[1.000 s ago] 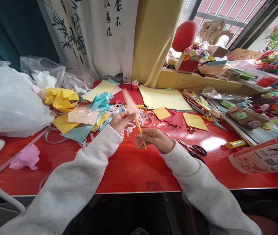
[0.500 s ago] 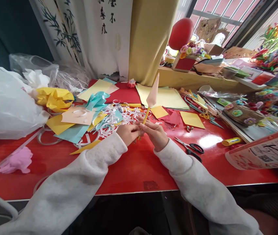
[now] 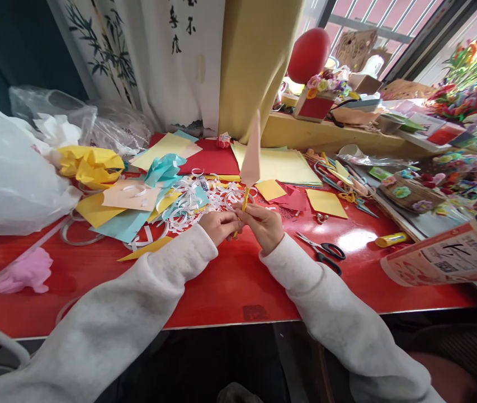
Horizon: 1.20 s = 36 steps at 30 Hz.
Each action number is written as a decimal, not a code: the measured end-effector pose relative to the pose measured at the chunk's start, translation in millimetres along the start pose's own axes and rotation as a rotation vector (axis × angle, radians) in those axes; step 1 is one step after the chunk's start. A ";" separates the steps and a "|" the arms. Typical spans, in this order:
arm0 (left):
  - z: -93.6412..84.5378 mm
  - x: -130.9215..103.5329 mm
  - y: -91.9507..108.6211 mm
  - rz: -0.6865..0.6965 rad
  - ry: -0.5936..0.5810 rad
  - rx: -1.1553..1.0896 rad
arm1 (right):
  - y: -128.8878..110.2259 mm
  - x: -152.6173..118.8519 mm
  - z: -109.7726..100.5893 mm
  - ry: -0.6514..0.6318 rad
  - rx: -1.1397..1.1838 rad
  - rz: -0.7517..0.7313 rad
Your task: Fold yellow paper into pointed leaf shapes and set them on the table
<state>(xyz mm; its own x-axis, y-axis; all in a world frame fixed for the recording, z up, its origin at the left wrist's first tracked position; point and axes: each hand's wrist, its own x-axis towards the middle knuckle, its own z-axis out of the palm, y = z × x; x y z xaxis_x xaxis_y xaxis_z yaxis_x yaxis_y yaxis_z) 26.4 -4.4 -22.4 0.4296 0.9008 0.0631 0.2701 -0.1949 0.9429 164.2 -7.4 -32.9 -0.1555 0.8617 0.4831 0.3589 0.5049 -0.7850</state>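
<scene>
Yellow is the thin stem (image 3: 245, 201), which is pinched between the thumb and fingers of the right hand (image 3: 265, 226). By the left hand (image 3: 218, 226) the same stem is held near its lower end, with the fingers closed narrowly; the exact contact of these fingertips is partly hidden. Both hands are brought together above the front part of the red table (image 3: 221, 296), and the stem is kept almost upright, slightly tilted. On its top a pale pink paper piece (image 3: 251, 159) is carried, long and pointed upward.

Behind the left hand, many white paper strips (image 3: 182, 207) are scattered. Beside the right sleeve (image 3: 313, 291), black-handled scissors (image 3: 329, 254) are laid with the blades a little apart. Farther back, a yellow paper square (image 3: 326, 203) and red paper pieces (image 3: 294, 198) are seen, and behind them pale yellow sheets (image 3: 286, 163) are stacked.

On the left side, crumpled pink paper (image 3: 26, 271) is placed in front of a white plastic bag (image 3: 15, 179). At the right, a yellow tube (image 3: 391, 239) is found near a printed container (image 3: 452, 254). By the window, a red balloon (image 3: 308, 55) is seen.
</scene>
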 end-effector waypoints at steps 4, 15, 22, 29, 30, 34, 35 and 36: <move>-1.4 0.0 0.1 0.033 0.041 0.137 | 0.8 0.3 -2.2 -0.050 0.005 0.138; 9.1 9.0 -0.3 -0.115 -0.001 -0.531 | -4.0 5.1 -6.7 0.132 -0.336 -0.255; 9.2 4.4 0.7 0.169 0.050 -0.043 | -0.4 15.5 -12.6 -0.098 0.456 0.278; 0.6 6.4 -5.9 0.580 0.191 0.388 | -2.6 14.2 -11.5 -0.241 0.614 0.513; -1.3 6.6 -6.3 0.597 0.189 0.407 | -2.6 13.9 -11.7 -0.256 0.580 0.500; -5.6 5.3 -5.4 0.574 0.224 0.309 | -1.9 15.4 -14.0 -0.370 0.568 0.498; -5.4 4.9 -5.2 0.545 0.225 0.244 | -2.2 16.0 -14.5 -0.394 0.574 0.498; -4.8 4.8 -5.2 0.503 0.221 0.155 | -2.8 16.4 -14.5 -0.393 0.564 0.484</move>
<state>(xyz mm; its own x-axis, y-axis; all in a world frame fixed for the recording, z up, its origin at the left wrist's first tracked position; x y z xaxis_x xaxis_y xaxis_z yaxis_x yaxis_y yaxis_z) 22.9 2.8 -25.4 0.3521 0.7386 0.5749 0.2093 -0.6608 0.7208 174.0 4.6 -17.1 -0.4495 0.8921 -0.0449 -0.0293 -0.0650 -0.9975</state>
